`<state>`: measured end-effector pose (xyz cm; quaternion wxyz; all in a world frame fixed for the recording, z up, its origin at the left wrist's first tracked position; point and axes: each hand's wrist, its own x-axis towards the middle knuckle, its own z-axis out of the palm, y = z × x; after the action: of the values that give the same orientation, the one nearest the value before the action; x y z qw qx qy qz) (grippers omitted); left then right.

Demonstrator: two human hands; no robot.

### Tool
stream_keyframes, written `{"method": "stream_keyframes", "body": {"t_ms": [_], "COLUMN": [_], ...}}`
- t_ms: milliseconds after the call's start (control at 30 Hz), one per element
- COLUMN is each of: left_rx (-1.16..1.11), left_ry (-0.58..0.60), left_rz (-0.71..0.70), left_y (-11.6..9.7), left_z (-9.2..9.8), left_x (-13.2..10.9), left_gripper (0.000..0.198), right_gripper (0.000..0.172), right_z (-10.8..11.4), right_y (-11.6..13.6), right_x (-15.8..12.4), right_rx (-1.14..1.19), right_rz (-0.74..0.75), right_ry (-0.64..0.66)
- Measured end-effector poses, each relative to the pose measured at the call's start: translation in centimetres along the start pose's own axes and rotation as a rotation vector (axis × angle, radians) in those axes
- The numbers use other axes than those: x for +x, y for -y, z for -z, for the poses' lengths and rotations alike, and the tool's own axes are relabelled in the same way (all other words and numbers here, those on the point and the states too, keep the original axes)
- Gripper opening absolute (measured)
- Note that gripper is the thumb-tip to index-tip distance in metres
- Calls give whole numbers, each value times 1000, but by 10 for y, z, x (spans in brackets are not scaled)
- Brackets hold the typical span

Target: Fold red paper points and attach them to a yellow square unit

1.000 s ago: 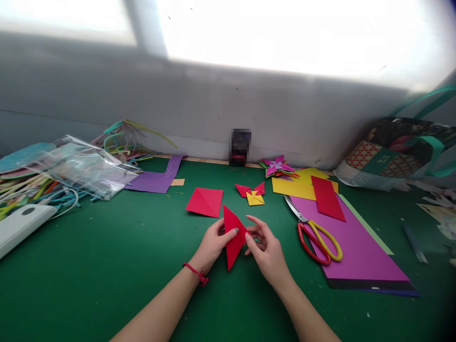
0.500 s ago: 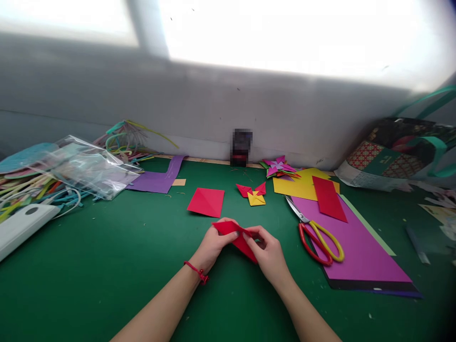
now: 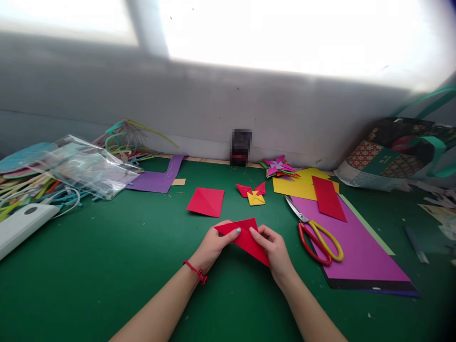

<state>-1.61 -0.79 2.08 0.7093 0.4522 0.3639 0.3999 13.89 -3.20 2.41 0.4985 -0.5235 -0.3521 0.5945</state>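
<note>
A red sheet of paper point(image 3: 247, 240), folded into a triangle, is held between both hands above the green table. My left hand point(image 3: 213, 242) pinches its left part, thumb on the front face. On the other side my right hand point(image 3: 272, 249) grips it, thumb pressed on the paper near the upper corner and fingers behind, partly hidden. Beyond the left hand lies a red paper square point(image 3: 206, 202) with crease lines. Straight ahead sit small folded red pieces point(image 3: 244, 190) and a folded yellow piece point(image 3: 256, 198).
Red-and-yellow-handled scissors point(image 3: 313, 230) rest on purple paper point(image 3: 363, 251) at right. Behind are yellow paper point(image 3: 304, 183), a red strip point(image 3: 328, 198) and folded paper stars point(image 3: 279, 167). A plastic bag point(image 3: 96, 166) and a white device point(image 3: 26, 225) are left, a patterned bag point(image 3: 384, 156) far right.
The red paper has turned to lie flatter toward me, showing a broad triangular face. My right hand has shifted slightly right, and its thumb now presses on the face.
</note>
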Motion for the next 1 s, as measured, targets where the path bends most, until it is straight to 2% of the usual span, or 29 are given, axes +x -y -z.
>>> {"method": "stream_keyframes", "body": {"t_ms": [133, 367, 500, 667, 833, 900, 1000], "left_rx": [7, -86, -75, 165, 308, 352, 425], "left_ry": [27, 85, 209, 228, 349, 321, 202], "left_rz": [21, 34, 83, 147, 198, 178, 92], "left_y": [1, -6, -12, -13, -17, -17, -14], "left_z": [0, 2, 6, 15, 20, 19, 19], "left_x": [0, 1, 0, 1, 0, -1, -1], "left_gripper": [18, 26, 33, 27, 28, 24, 23], "right_gripper": [36, 35, 35, 33, 31, 31, 30], "right_z": [2, 8, 15, 16, 16, 15, 13], "right_y": [-2, 10, 13, 12, 5, 3, 5], "right_x": [4, 2, 4, 2, 2, 3, 2], "right_rx": [84, -116, -229, -316, -442, -480, -487], "right_rz": [-56, 20, 47, 38, 88, 85, 92], "right_ry": [-36, 43, 67, 206, 274, 267, 220]}}
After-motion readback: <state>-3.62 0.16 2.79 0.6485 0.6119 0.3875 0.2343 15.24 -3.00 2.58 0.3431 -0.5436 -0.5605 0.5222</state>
